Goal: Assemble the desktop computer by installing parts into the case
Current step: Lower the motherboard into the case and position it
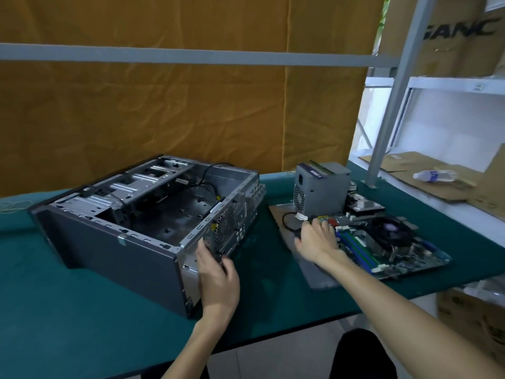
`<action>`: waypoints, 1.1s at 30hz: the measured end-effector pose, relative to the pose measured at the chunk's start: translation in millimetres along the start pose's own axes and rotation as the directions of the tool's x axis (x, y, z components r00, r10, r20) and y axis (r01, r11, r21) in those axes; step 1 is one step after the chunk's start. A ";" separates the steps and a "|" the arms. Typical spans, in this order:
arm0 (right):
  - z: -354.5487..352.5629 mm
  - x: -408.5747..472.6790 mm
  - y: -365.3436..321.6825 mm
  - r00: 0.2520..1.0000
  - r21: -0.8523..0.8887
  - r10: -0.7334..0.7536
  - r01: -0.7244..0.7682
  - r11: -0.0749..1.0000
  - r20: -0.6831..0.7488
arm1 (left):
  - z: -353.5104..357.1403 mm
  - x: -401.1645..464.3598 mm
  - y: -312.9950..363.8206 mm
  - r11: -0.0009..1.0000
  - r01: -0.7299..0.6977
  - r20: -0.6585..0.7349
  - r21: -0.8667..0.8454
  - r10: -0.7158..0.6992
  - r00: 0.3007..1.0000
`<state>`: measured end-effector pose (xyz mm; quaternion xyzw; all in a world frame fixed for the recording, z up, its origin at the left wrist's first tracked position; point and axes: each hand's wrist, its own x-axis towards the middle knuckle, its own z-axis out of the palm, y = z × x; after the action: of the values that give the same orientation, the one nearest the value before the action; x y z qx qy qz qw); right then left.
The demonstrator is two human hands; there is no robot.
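An open grey computer case (pixel 114 242) lies on its side on the green table, its inside bare except for black cables. My left hand (pixel 216 277) grips the case's rear corner by the fan grille. To the right lies a motherboard (pixel 388 250) with a black CPU fan and green memory slots. My right hand (pixel 318 239) rests on the motherboard's left edge, fingers curled over it near a white connector and black cable. A grey power supply (pixel 318 190) stands behind the board, and a hard drive (pixel 366 205) lies beside it.
The green table (pixel 95 337) ends close to me and at the right. A grey side panel (pixel 319 274) lies under the motherboard. White metal shelving (pixel 396 86) with cardboard boxes stands at the right, with a plastic bottle (pixel 433 175) on flattened cardboard. An orange curtain hangs behind.
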<state>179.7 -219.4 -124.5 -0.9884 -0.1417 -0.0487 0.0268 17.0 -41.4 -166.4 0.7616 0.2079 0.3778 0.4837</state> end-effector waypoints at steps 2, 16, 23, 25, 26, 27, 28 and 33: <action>9.0 1.5 6.8 0.999 -0.049 0.031 -0.031 0.998 -0.007 | -2.3 -3.2 -0.2 1.000 -0.016 -0.021 0.005 0.016 1.000; -13.6 18.8 11.9 0.964 0.864 0.239 -0.020 0.503 -0.116 | -14.2 -11.6 8.2 0.990 -0.007 -0.145 0.140 0.028 0.989; -42.1 -31.2 -13.5 0.998 1.000 0.059 0.000 -0.027 0.002 | -17.8 -38.7 21.6 0.989 -0.149 0.133 -0.008 0.148 0.980; -44.4 -49.1 -24.4 0.996 0.981 -0.045 -0.083 -0.177 0.076 | -26.1 -42.9 35.3 0.980 -0.191 0.252 -0.051 0.197 0.947; -46.0 -56.8 -28.9 0.992 0.968 -0.093 -0.105 -0.228 0.086 | -33.4 -43.3 44.9 0.973 -0.220 0.304 -0.074 0.232 0.924; -48.8 -63.0 -33.3 0.989 0.957 -0.128 -0.107 -0.268 0.074 | -43.2 -42.3 56.0 0.962 -0.255 0.345 -0.096 0.272 0.898; -53.6 -67.8 -37.8 0.988 0.948 -0.149 -0.092 -0.305 0.048 | -54.7 -40.0 68.9 0.949 -0.293 0.369 -0.116 0.315 0.874; -98.4 -78.1 -68.2 0.963 0.937 -0.231 0.051 -0.346 -0.138 | -101.6 0.6 132.5 0.898 -0.414 0.224 -0.146 0.438 0.871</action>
<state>77.1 -182.3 -32.1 -0.5258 -0.2441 0.1385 0.8030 -67.9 -41.1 -22.7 0.8068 -0.0459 0.3848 0.4459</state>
